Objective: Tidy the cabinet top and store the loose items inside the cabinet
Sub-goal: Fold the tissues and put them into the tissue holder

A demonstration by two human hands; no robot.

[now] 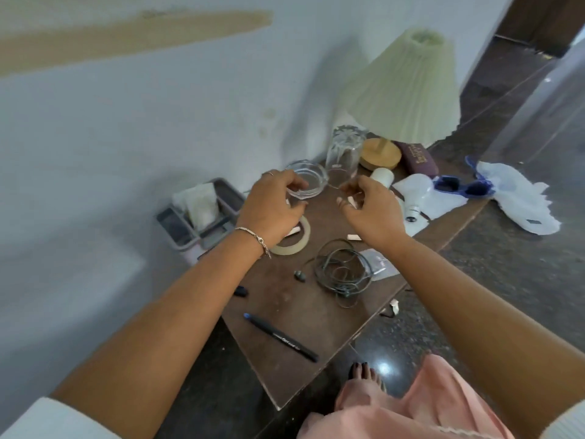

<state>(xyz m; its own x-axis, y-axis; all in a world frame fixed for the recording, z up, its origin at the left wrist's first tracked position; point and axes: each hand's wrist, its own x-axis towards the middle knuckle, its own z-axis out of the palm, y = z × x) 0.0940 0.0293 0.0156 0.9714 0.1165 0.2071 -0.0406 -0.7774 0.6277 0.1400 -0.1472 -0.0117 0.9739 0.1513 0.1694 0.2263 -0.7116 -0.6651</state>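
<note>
Cabinet top [304, 315]: brown wooden surface running from lower centre to right of centre of the frame, cluttered; serves as the desk for the loose items.
Left hand [269, 207]: curled over the near rim of a glass ashtray [306, 182] just above centre, fingers closing on it, probably to lift it clear first.
Right hand [370, 210]: half closed, pinching a small pale piece [350, 201]; what it is, I cannot tell.
Upturned glass [343, 153]: mouth down beside the ashtray, likely kept so against dust.
Lamp [408, 90]: pleated shade on a round wooden base, upper right; belongs on top, I judge.
Tape roll [297, 242]: flat, partly under the left wrist.
Tangled cable [343, 270]: loose coil at centre, with earbuds [299, 275] beside it.
Black pen [281, 337]: lower centre, near the front edge.
Sunglasses [462, 186]: right of centre, on white plastic bags [519, 201].
Grey bin [196, 213]: left of the cabinet, on the floor.
Progress: early; nearly everything lies out.
</note>
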